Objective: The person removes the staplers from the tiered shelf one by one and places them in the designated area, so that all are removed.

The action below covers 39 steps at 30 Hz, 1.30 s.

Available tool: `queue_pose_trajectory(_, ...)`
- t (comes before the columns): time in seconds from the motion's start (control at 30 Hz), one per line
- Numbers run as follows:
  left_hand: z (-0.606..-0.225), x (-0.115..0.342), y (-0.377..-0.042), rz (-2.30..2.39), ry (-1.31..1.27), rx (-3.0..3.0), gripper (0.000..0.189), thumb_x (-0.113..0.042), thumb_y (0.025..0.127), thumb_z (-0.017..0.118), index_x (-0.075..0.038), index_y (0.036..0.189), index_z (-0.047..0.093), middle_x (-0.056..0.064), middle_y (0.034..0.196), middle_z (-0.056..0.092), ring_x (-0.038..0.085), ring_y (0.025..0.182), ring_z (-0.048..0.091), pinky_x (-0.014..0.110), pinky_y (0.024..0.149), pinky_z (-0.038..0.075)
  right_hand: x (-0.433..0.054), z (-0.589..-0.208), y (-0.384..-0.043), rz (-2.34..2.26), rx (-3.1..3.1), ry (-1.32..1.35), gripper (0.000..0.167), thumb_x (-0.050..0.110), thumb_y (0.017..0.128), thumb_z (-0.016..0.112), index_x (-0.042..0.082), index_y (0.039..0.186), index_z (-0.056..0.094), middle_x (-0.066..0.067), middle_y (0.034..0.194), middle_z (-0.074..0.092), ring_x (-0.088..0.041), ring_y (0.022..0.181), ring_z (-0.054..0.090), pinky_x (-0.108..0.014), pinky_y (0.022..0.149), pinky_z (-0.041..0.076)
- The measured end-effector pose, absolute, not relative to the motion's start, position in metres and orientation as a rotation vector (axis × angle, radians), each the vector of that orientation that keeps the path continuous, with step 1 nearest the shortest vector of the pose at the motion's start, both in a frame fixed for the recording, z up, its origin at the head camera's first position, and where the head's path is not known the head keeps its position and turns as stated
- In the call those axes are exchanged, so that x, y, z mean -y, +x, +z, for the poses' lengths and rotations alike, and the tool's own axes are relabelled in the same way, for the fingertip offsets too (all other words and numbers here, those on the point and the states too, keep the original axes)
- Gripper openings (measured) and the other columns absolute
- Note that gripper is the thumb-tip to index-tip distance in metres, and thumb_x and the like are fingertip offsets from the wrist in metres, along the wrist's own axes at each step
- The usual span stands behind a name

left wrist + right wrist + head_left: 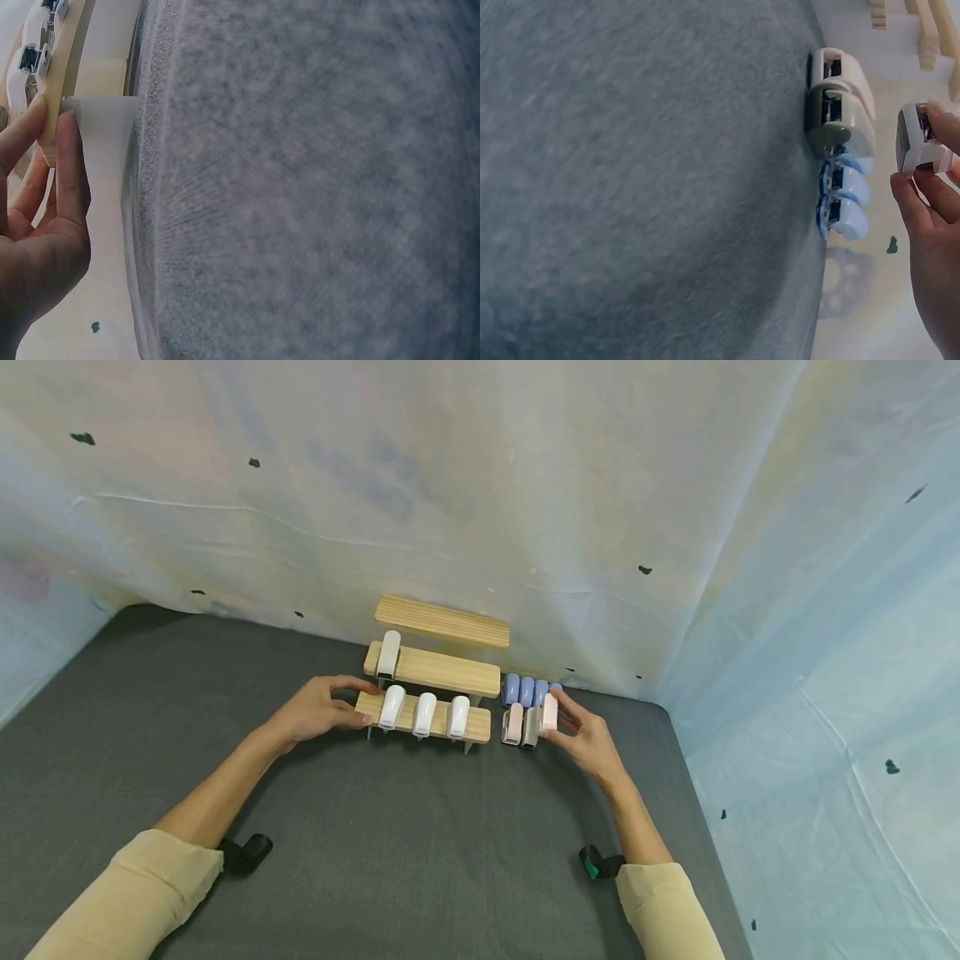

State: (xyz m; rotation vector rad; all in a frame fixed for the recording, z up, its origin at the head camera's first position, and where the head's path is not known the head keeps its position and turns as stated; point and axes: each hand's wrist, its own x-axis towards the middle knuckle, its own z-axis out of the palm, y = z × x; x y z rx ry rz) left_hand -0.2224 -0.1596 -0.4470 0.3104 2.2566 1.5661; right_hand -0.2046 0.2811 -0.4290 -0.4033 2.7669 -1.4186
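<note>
Two pink staplers [550, 712], four blue staplers [527, 692]

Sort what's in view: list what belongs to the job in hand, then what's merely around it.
Apparently the job:
held pink stapler, right hand
wooden shelf, pinched by left hand
shelved white staplers, pale grey stapler
second pink stapler, darker grey stapler, blue staplers

Merely around:
patterned backdrop
black wrist gear

The place is booth-like: pale, creased, cloth-like sheets [480, 493] hang left, far and right around a dark-grey, fabric-topped desk [420, 843].
</note>
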Motion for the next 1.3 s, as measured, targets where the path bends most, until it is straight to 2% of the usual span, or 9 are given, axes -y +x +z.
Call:
queue_pose_trajectory(0.1, -0.448, 0.159, -0.223, 1.562, 0.301, -2.263, 0.062, -0.021, 0.087, 0.079, -0.007, 0.142, 0.052, 0.022, 0.12, 0.065, 0.025, 0.099, 0.069, 0.048, 0.089, 0.049, -0.287, -0.437, -0.206, -1.428, -2.773, -0.388, 0.074, 0.003, 0.087, 0.076, -0.001, 0.15, 0.039, -0.02, 0.153, 0.04, -0.036, 0.135, 0.045, -0.043, 0.104, 0.041)
queue_pose_trajectory(0.33, -0.451, 0.159, -0.225, 1.548, 0.292, -2.28, 0.062, -0.023, 0.086, 0.079, -0.008, 0.14, 0.054, 0.02, 0.118, 0.066, 0.025, 0.098, 0.069, 0.046, 0.089, 0.048, -0.297, -0.448, -0.207, -1.503, -2.748, -0.33, 0.073, 0.003, 0.085, 0.078, 0.003, 0.149, 0.043, -0.018, 0.152, 0.043, -0.031, 0.133, 0.049, -0.025, 0.099, 0.044)
queue_pose_trajectory(0.47, -0.451, 0.159, -0.225, 1.542, 0.289, -2.283, 0.062, -0.024, 0.086, 0.08, -0.009, 0.14, 0.054, 0.019, 0.119, 0.066, 0.025, 0.098, 0.069, 0.046, 0.089, 0.048, -0.301, -0.454, -0.208, -1.518, -2.739, -0.314, 0.073, 0.004, 0.084, 0.079, 0.003, 0.149, 0.044, -0.016, 0.151, 0.044, -0.029, 0.133, 0.049, -0.023, 0.098, 0.044)
queue_pose_trajectory(0.77, -0.449, 0.158, -0.224, 1.536, 0.277, -2.283, 0.06, -0.022, 0.087, 0.079, -0.008, 0.14, 0.054, 0.021, 0.12, 0.065, 0.025, 0.098, 0.069, 0.045, 0.089, 0.048, -0.305, -0.466, -0.213, -1.616, -2.662, -0.277, 0.073, -0.005, 0.079, 0.081, 0.002, 0.144, 0.049, -0.02, 0.143, 0.052, -0.036, 0.126, 0.055, -0.028, 0.092, 0.05)
queue_pose_trajectory(0.9, -0.449, 0.159, -0.224, 1.541, 0.287, -2.278, 0.06, -0.023, 0.087, 0.079, -0.008, 0.14, 0.054, 0.021, 0.121, 0.065, 0.025, 0.098, 0.069, 0.046, 0.089, 0.048, -0.306, -0.471, -0.215, -1.62, -2.65, -0.256, 0.073, -0.004, 0.079, 0.081, 0.002, 0.144, 0.05, -0.02, 0.14, 0.054, -0.033, 0.126, 0.055, -0.027, 0.094, 0.049)
queue_pose_trajectory(1.13, -0.45, 0.159, -0.225, 1.54, 0.287, -2.288, 0.06, -0.023, 0.086, 0.08, -0.01, 0.139, 0.055, 0.02, 0.12, 0.065, 0.025, 0.097, 0.069, 0.046, 0.088, 0.049, -0.291, -0.446, -0.204, -1.575, -2.643, -0.274, 0.071, -0.008, 0.078, 0.08, -0.008, 0.141, 0.048, -0.029, 0.134, 0.053, -0.041, 0.123, 0.055, -0.033, 0.094, 0.05)
queue_pose_trajectory(1.3, -0.451, 0.16, -0.225, 1.542, 0.29, -2.283, 0.06, -0.024, 0.086, 0.079, -0.01, 0.139, 0.055, 0.02, 0.121, 0.065, 0.026, 0.098, 0.069, 0.047, 0.089, 0.049, -0.288, -0.445, -0.202, -1.578, -2.643, -0.28, 0.071, -0.01, 0.076, 0.081, -0.01, 0.14, 0.049, -0.029, 0.127, 0.052, -0.042, 0.121, 0.056, -0.038, 0.095, 0.05)
